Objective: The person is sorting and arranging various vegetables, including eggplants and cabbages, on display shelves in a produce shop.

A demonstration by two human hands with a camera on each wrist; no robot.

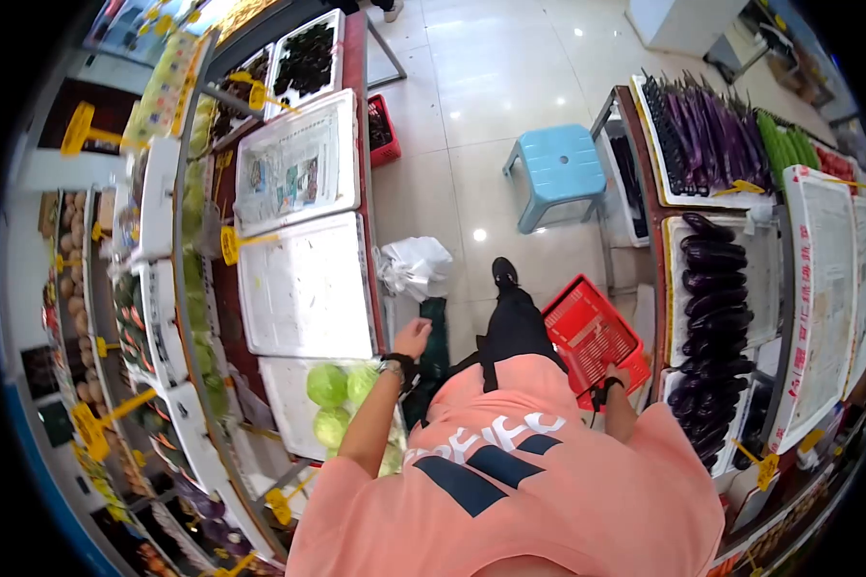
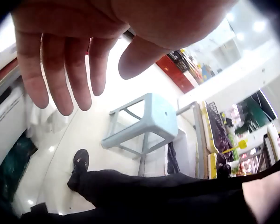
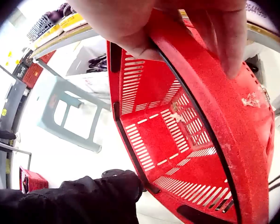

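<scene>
My right hand point(image 1: 620, 377) grips the rim of a red plastic shopping basket point(image 1: 592, 332), thumb on the inner side and fingers over the outside. In the right wrist view the slotted basket point(image 3: 158, 140) hangs tilted, with nothing inside but a small pale scrap on its wall. My left hand point(image 1: 414, 338) holds nothing and hangs by the stall on the left. Its fingers point(image 2: 79, 74) are loosely extended in the left wrist view. Near it are a white plastic bag point(image 1: 419, 266) and green cabbages point(image 1: 328, 385) in a white foam box.
A light blue stool point(image 1: 560, 163) stands ahead on the tiled floor. On the right stall lie dark eggplants point(image 1: 714, 308) and long purple eggplants point(image 1: 707, 135). White foam trays point(image 1: 303, 288) line the left stall. Another red basket point(image 1: 385, 135) sits beneath it.
</scene>
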